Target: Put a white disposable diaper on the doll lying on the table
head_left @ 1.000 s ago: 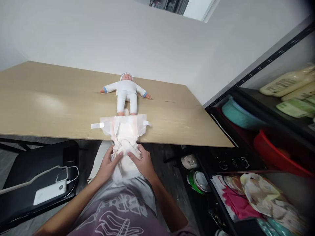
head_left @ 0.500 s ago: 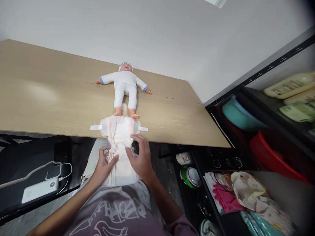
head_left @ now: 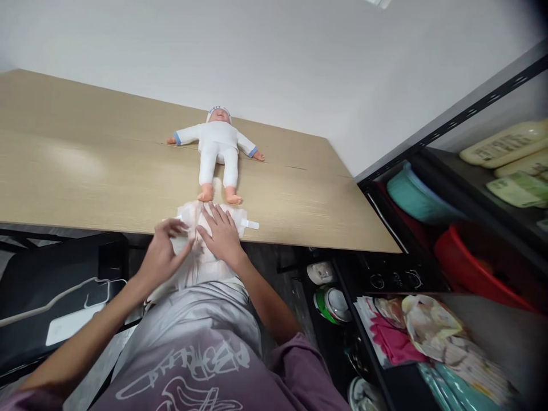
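Note:
An unfolded white diaper [head_left: 194, 214] lies over the table's near edge, its lower part hanging down toward my lap. Its right fastening tab sticks out to the side. My right hand [head_left: 222, 234] rests flat on the upper part, fingers stretched toward the doll. At the diaper's left side is my left hand [head_left: 165, 251], thumb and fingers apart, covering most of the left tab. Just beyond the diaper a baby doll [head_left: 218, 140] lies on its back with arms spread, in a white outfit with blue cuffs and a white cap.
The wooden table [head_left: 107, 171] reaches back to a white wall. To the left a black chair [head_left: 55, 262] bears a white power bank [head_left: 71, 325] with a cable. On the right, a black shelf holds a teal basin [head_left: 422, 197], a red basin [head_left: 475, 268] and several bagged items.
My right hand has moved up from the diaper's middle and now lies flat on its upper part. My left hand has moved up and left to the left tab.

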